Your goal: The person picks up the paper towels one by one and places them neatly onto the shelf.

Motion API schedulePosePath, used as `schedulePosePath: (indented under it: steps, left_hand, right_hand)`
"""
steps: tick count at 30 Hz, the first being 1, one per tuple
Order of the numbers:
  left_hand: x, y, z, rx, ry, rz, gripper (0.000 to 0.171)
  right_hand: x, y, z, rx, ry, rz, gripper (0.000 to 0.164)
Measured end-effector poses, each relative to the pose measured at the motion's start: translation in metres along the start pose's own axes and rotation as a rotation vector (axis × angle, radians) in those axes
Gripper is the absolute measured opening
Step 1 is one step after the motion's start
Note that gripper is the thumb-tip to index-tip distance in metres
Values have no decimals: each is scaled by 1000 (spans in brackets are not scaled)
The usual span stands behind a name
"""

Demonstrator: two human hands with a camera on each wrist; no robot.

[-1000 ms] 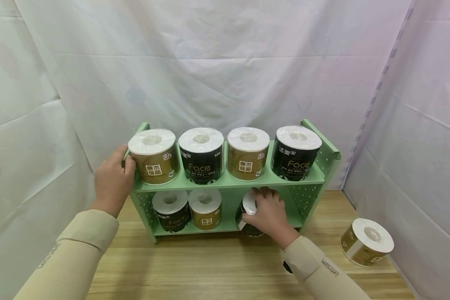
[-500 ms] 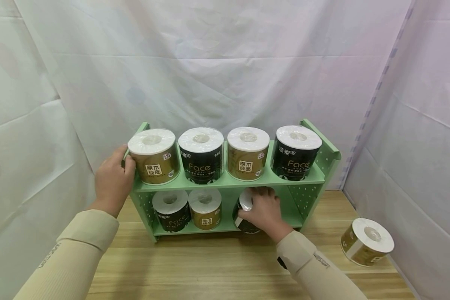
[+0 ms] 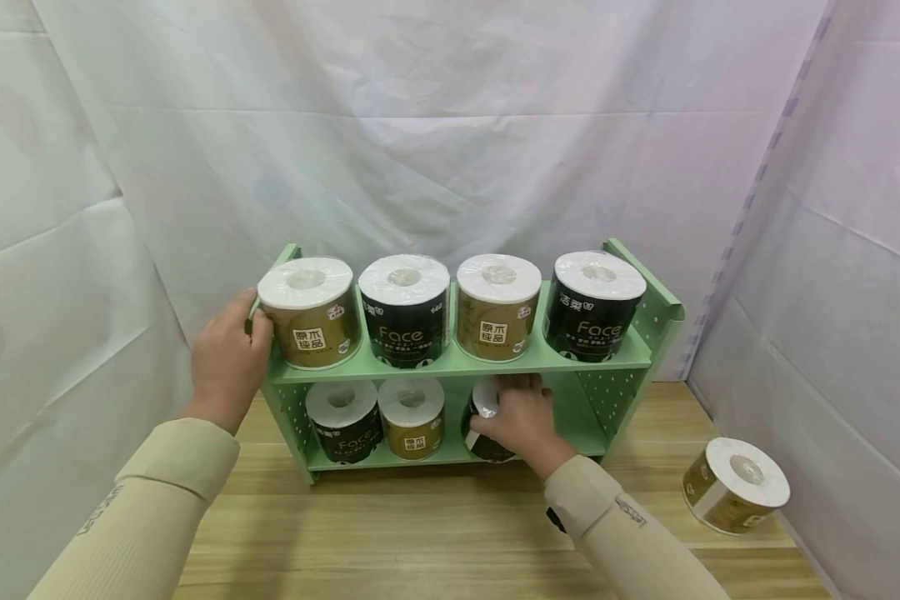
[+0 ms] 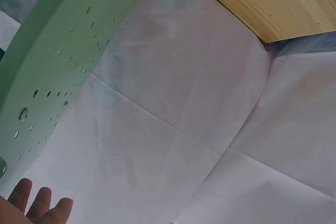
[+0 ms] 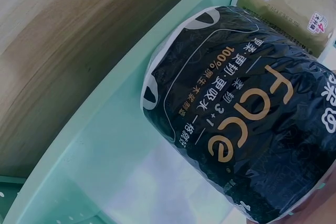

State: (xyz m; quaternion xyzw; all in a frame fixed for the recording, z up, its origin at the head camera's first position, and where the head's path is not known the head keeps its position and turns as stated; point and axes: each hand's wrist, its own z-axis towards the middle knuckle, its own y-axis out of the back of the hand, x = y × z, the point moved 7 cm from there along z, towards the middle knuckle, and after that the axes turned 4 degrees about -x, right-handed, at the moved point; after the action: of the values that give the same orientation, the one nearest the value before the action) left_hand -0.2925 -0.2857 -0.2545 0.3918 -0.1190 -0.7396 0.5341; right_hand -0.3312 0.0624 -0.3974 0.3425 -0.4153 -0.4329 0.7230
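My right hand (image 3: pixel 521 415) grips a black-wrapped toilet roll (image 5: pixel 236 108) from above on the lower level of a green two-tier shelf (image 3: pixel 457 363). The roll's white top is partly covered by my fingers, and its "Face" label shows in the right wrist view. To its left on the same level stand a gold roll (image 3: pixel 412 419) and another black roll (image 3: pixel 345 421). My left hand (image 3: pixel 228 354) holds the shelf's left side panel near the upper level, thumb at the front edge. Its fingertips (image 4: pixel 42 200) show beside the perforated panel (image 4: pixel 58 66) in the left wrist view.
On the upper level stand several rolls, alternating gold (image 3: pixel 313 325) and black (image 3: pixel 405 325). Another gold roll (image 3: pixel 735 486) sits on the wooden table (image 3: pixel 420 533) right of the shelf. White cloth (image 3: pixel 450 125) hangs behind and at both sides.
My right hand has moved the black roll leftward and farther back onto the lower level, and the roll tilts less. My left hand has stayed at the side panel.
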Motion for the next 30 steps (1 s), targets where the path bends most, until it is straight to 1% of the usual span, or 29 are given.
schedulePosePath:
  steps: [8, 17, 24, 30]
  left_hand:
    - [0, 0, 0, 13, 13, -4, 43]
    - [0, 1, 0, -12, 6, 0, 42]
    - [-1, 0, 1, 17, 17, -3, 44]
    - [-1, 1, 0, 12, 10, -10, 44]
  right_hand:
    - [2, -5, 4, 8, -14, 5, 70]
    - [6, -11, 8, 24, -14, -8, 70]
    - [6, -15, 10, 36, -27, 5, 72]
    - [6, -19, 12, 68, -47, 16, 72]
